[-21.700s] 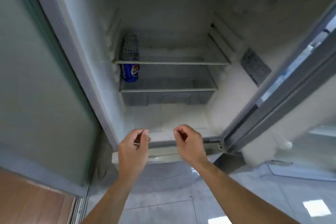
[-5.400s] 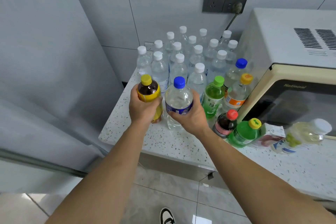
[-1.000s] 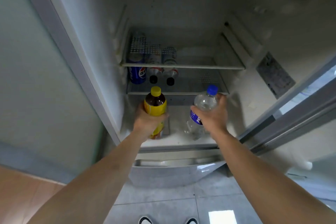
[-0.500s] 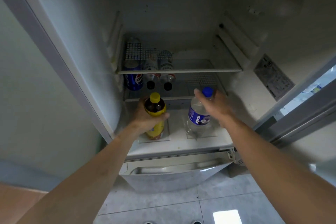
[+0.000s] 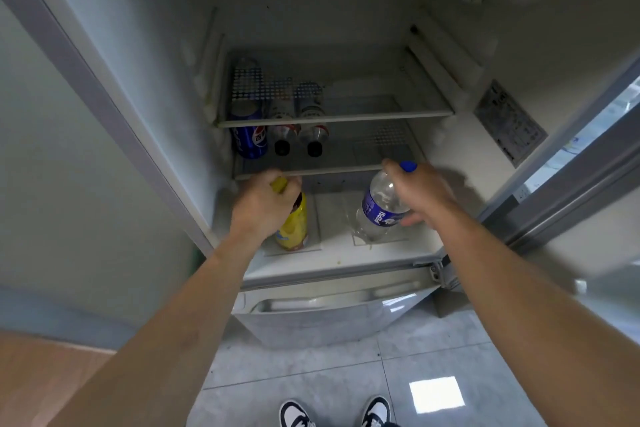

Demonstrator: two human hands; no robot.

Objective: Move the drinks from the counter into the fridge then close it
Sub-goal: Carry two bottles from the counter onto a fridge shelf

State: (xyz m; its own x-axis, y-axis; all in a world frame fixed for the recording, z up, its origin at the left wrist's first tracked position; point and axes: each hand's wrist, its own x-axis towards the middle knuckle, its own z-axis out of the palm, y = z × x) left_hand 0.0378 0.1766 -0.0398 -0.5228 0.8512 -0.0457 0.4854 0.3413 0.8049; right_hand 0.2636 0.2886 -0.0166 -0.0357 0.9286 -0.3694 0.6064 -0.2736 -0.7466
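Note:
The fridge [image 5: 162, 55] stands open in front of me. My left hand [image 5: 263, 204] grips the top of a yellow-labelled dark drink bottle [image 5: 294, 224], which stands on the fridge's bottom floor at the left. My right hand [image 5: 415, 187] holds a clear bottle with a blue cap and blue Pepsi label [image 5: 379, 211], tilted, its base on the floor at the right. On the shelf above stand a blue Pepsi can [image 5: 251, 140] and two bottles with dark caps [image 5: 298, 133].
The fridge door [image 5: 571, 156] stands open at the right. A glass shelf edge [image 5: 332, 118] crosses above my hands, a lower one just over them. Below the compartment is a grey drawer front [image 5: 322, 315]. My shoes [image 5: 339, 414] stand on pale floor tiles.
Both hands have pushed the bottles deeper and lower onto the fridge's bottom floor. My left hand has slid up over the yellow bottle's cap.

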